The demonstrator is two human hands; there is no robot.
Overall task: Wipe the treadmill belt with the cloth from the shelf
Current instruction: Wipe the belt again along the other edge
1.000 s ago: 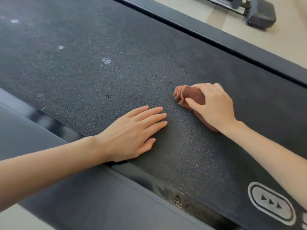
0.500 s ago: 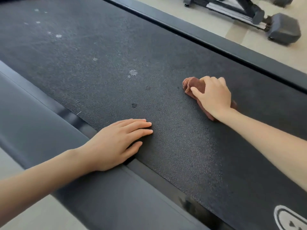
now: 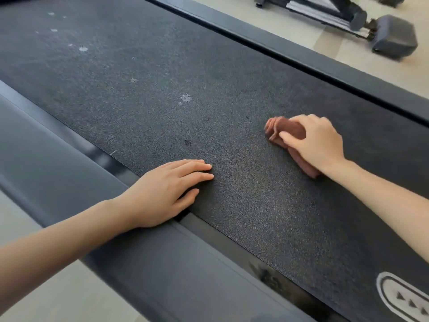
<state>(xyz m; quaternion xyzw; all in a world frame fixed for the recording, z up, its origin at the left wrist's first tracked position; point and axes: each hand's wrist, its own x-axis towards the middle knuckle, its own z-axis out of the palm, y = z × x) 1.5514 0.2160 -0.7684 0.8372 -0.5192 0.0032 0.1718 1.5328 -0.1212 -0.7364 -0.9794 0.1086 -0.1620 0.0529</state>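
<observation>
Two bare hands are on the treadmill belt (image 3: 209, 66), a dark, grainy strip running from 10 o'clock down to 4 o'clock across the view. The right hand (image 3: 318, 142), at about 3 o'clock, grips the cloth (image 3: 287, 131), a bunched reddish-brown rag pressed onto the belt. Its fingers are curled over the top of the rag and the thumb pinches in from the near side. One folded end sticks out past the fingertips toward 9 o'clock, and another bit shows under the wrist. This hand and the rag look slightly blurred.

The left hand (image 3: 162, 194), at about 7 o'clock, lies flat, palm down. Its fingers are straight and pressed close together on the belt, and the thumb is set a little apart. The heel of the hand rests on the near side rail (image 3: 69, 182), a smooth grey strip along the belt's edge. The two hands are well apart.

Pale spots (image 3: 185, 98) dot the belt at 12 o'clock, with more toward 10 o'clock. A small dark mark (image 3: 187, 142) sits just beyond the left fingertips. A white oval logo (image 3: 404, 298) with arrows is printed at 5 o'clock. The far rail (image 3: 301, 59) borders a beige floor (image 3: 290, 26). Some gym gear (image 3: 394, 36) stands on that floor at 1 o'clock.
</observation>
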